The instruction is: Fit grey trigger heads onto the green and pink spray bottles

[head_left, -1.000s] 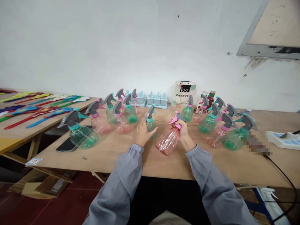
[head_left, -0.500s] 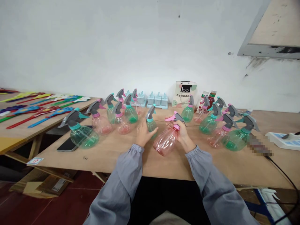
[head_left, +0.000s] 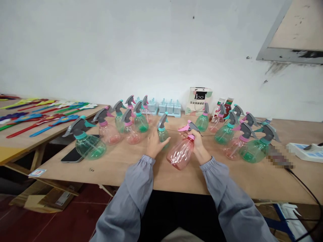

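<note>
The right hand (head_left: 199, 144) is wrapped round the neck of a pink bottle (head_left: 180, 153) and has a good hold on it. The bottle leans, with its round bottom toward the person and its spout toward the left. I can't tell if it rests on the worktop (head_left: 176, 183).

The left hand (head_left: 153, 144) holds nothing. Its fingers are spread and its thumb sticks out in front of a small green bottle (head_left: 163, 133). I can't tell if they touch.

The step looks like holding the pink bottle by its top. A next move would call for a firm grip there, and a careful left hand, so the small one doesn't tip.

Left of the left hand are more bottles (head_left: 132, 135). Past the right hand is another bunch (head_left: 223, 135). Behind the right hand stands a bag (head_left: 194, 109).
</note>
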A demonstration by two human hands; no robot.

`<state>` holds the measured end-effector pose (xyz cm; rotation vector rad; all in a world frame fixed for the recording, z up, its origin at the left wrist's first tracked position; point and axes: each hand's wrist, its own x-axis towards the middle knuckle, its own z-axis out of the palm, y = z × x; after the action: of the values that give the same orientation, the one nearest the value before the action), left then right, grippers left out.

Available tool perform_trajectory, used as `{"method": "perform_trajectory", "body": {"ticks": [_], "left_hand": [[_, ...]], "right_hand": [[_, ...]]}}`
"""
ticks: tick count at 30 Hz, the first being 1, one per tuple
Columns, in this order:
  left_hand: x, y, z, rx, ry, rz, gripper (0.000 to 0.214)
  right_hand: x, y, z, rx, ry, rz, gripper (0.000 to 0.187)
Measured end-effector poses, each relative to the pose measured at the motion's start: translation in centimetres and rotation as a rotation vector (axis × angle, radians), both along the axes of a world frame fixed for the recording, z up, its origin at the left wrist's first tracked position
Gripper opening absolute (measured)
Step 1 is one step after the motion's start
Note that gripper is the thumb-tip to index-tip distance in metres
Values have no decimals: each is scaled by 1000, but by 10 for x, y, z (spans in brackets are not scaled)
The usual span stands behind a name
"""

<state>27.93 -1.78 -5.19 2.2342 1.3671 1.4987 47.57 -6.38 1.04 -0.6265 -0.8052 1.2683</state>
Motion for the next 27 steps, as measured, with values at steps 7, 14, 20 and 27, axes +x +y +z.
{"method": "perform_trajectory", "body": {"ticks": [7, 14, 20, 27], "left_hand": [[2, -3, 4, -44, 3, 20, 81], [1, -3, 5, -57, 0, 4, 86], [0, -3, 6, -26, 7, -16, 83], [0, -3, 6, -25, -4, -29, 80]], "right_hand": [[14, 0, 2, -43, -76, -203, 15], [53, -1, 5, 173, -558, -685, 24], [81, 2, 4, 192, -716, -975, 40], [88, 2, -27, 52, -889, -995, 43]]}}
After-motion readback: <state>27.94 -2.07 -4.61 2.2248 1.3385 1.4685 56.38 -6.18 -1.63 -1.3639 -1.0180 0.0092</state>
